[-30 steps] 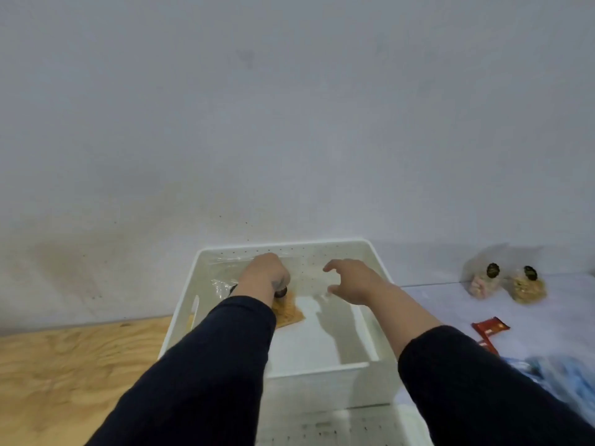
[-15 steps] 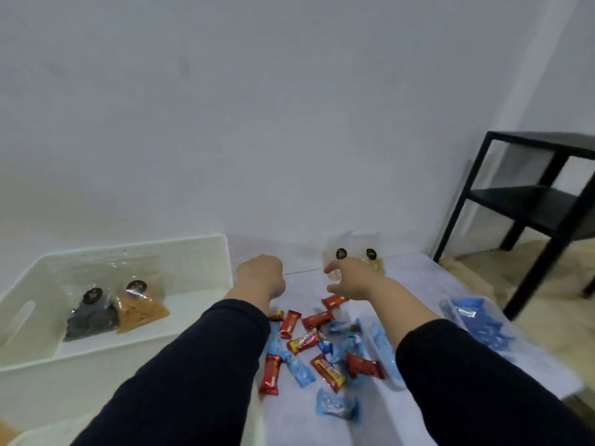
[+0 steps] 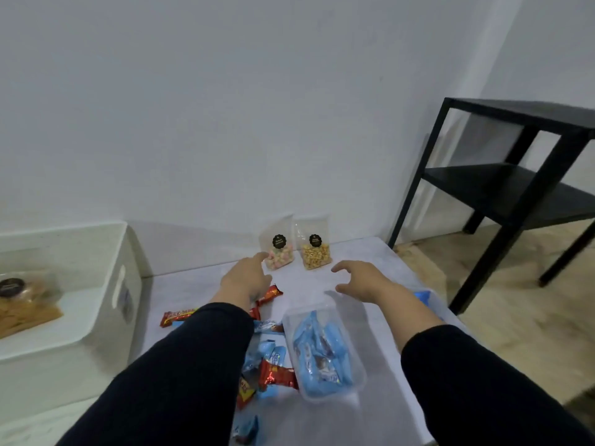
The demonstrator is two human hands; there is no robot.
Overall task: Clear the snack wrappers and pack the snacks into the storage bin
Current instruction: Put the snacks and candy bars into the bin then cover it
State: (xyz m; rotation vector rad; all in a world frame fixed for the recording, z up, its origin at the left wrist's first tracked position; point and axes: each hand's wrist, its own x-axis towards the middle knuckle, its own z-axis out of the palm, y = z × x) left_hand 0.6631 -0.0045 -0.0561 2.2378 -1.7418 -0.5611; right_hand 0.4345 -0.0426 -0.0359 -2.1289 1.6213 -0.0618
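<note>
Two clear snack pouches lean on the wall at the back of the white table: a pink-mix pouch (image 3: 279, 254) and a yellow-snack pouch (image 3: 316, 252). My left hand (image 3: 245, 278) is open, its fingertips at the pink pouch's lower left corner. My right hand (image 3: 360, 279) is open and empty, just right of and nearer than the yellow pouch. The white storage bin (image 3: 106, 284) stands at the left with an orange snack pouch (image 3: 24, 304) inside. Red and blue wrapped snacks (image 3: 273, 368) lie scattered under my left arm.
A clear tub (image 3: 325, 346) of blue wrapped snacks sits between my arms. Another clear tub (image 3: 428, 297) shows behind my right forearm. A black metal shelf unit (image 3: 515, 175) stands on the floor to the right of the table.
My view swung right, away from the bin. Both hands left the bin and moved forward across the table to the two pouches at the wall, fingers spreading.
</note>
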